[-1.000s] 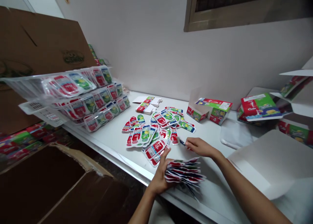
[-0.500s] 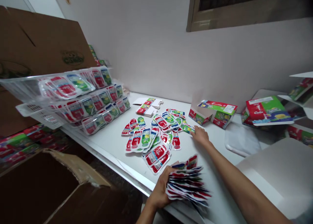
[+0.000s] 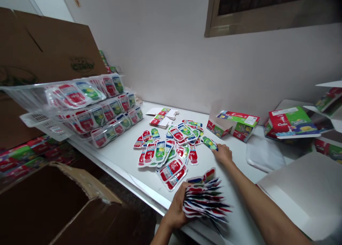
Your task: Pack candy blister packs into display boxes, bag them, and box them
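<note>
"Where does this view look from?"

"The wearer's head, over the near side of the table (image 3: 120,157), facing forward and down."

"How near is it?"

"Close enough that both forearms (image 3: 256,195) come in from the bottom edge, the left hand (image 3: 177,206) low near the middle, the right hand (image 3: 223,154) farther out and right of centre."

"And the far end?"

"The wall (image 3: 160,49) behind, with a window frame (image 3: 248,26) cropped at top right. It's wide, too: a brown carton (image 3: 53,49) runs off the left side, a white box (image 3: 288,191) sits toward the right."

"Square to the table?"

"Angled; its front edge slants from left down toward bottom centre"
</note>
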